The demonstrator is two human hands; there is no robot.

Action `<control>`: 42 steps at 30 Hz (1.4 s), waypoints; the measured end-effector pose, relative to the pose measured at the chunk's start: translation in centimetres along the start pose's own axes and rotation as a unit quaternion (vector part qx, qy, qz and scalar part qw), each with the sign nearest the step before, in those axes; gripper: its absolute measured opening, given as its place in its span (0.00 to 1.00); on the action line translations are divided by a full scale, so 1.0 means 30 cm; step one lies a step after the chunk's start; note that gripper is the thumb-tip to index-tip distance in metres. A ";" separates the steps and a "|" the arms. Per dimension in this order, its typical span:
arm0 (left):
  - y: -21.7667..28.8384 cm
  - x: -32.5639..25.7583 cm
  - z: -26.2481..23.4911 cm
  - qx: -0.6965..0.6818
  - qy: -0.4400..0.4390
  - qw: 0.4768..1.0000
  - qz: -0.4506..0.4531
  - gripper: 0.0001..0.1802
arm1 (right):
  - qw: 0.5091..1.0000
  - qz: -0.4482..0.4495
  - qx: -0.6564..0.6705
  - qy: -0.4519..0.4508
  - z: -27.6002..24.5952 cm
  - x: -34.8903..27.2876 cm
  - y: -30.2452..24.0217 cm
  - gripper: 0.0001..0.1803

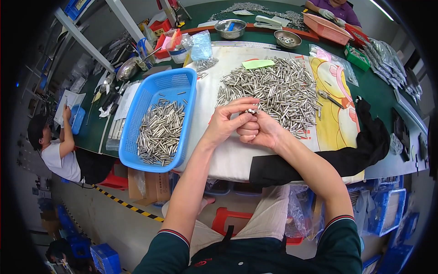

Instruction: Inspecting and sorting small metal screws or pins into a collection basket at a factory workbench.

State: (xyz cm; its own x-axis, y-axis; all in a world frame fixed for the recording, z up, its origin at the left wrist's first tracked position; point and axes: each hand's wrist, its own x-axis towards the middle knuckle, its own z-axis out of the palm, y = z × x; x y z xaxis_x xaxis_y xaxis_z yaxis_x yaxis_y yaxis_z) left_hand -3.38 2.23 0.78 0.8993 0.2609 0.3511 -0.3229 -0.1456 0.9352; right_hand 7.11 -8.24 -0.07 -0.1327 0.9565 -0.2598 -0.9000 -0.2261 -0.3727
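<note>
Even, bright overhead lighting; a ceiling strip light (381, 9) shows at the upper rim. Glints on the metal pins (278, 89) just beyond the fingers (242, 119). Focus sharp centrally; strong fisheye bending and dark vignette at the edges.

Left of the fingers a blue plastic basket (157, 119) holds sorted metal pins. Beyond the fingertips sit a steel bowl (230, 28), a white stapler (269, 21) and an orange tray (325, 28). Right of them lies black cloth (360, 148).
</note>
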 end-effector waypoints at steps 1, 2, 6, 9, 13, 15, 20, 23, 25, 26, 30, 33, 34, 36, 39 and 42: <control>0.004 0.000 0.001 -0.002 0.000 1.000 -0.003 0.13 | 1.000 -0.005 -0.004 0.007 -0.001 0.001 0.001 0.25; 0.003 0.000 0.001 -0.002 -0.001 1.000 -0.003 0.13 | 1.000 -0.010 -0.007 0.013 -0.002 0.001 0.001 0.25; 0.008 -0.005 -0.002 -0.006 0.001 1.000 -0.007 0.13 | 0.998 -0.034 -0.029 0.032 0.016 0.001 0.008 0.24; 0.011 -0.004 -0.001 -0.014 -0.001 1.000 -0.003 0.14 | 0.995 -0.051 -0.053 0.069 0.027 -0.003 0.011 0.24; 0.008 -0.002 0.000 -0.023 -0.003 1.000 0.002 0.14 | 0.993 -0.062 -0.073 0.068 0.020 -0.003 0.010 0.24; 0.007 -0.003 -0.001 -0.023 -0.003 1.000 0.003 0.14 | 0.993 -0.064 -0.077 0.068 0.022 -0.002 0.011 0.24; 0.004 -0.003 -0.002 -0.024 -0.004 1.000 0.002 0.14 | 0.992 -0.064 -0.089 0.056 0.019 -0.002 0.011 0.24; 0.001 -0.003 -0.004 -0.028 -0.003 1.000 -0.001 0.13 | 0.992 -0.068 -0.085 0.063 0.029 -0.008 0.011 0.23; -0.001 -0.001 -0.007 -0.005 -0.017 1.000 0.003 0.16 | 0.991 -0.072 -0.094 0.066 0.031 -0.011 0.008 0.22; -0.001 0.000 -0.001 -0.005 -0.018 1.000 0.003 0.16 | 0.989 -0.076 -0.103 0.069 0.038 -0.013 0.007 0.21; 0.003 -0.011 -0.010 -0.051 0.052 0.997 0.020 0.24 | 0.900 -0.265 -0.317 0.138 0.091 -0.029 -0.003 0.18; 0.002 -0.008 -0.016 -0.067 0.106 0.992 -0.008 0.24 | 0.760 -0.369 -0.516 0.140 0.048 -0.029 -0.043 0.21; 0.010 -0.015 -0.023 -0.125 0.047 0.988 -0.074 0.23 | 0.718 -0.382 -0.560 0.157 0.040 -0.027 -0.046 0.22; 0.020 -0.018 -0.007 -0.141 -0.002 0.981 -0.134 0.20 | 0.639 -0.416 -0.625 0.169 0.035 -0.027 -0.054 0.22; 0.019 -0.016 -0.011 -0.106 -0.003 0.982 -0.156 0.16 | 0.534 -0.423 -0.713 0.165 0.010 -0.024 -0.073 0.19; 0.017 -0.016 -0.012 -0.065 -0.037 0.983 -0.170 0.12 | 0.480 -0.449 -0.743 0.130 0.019 -0.026 -0.065 0.17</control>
State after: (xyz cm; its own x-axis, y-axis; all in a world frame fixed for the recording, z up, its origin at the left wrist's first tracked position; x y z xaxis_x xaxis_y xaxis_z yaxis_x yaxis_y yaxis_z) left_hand -4.09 2.37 1.11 0.9791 0.2027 0.0182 -0.0317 0.0631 0.9975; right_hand 8.73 -8.42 1.37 0.2619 0.7801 0.5682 0.7677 0.1884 -0.6125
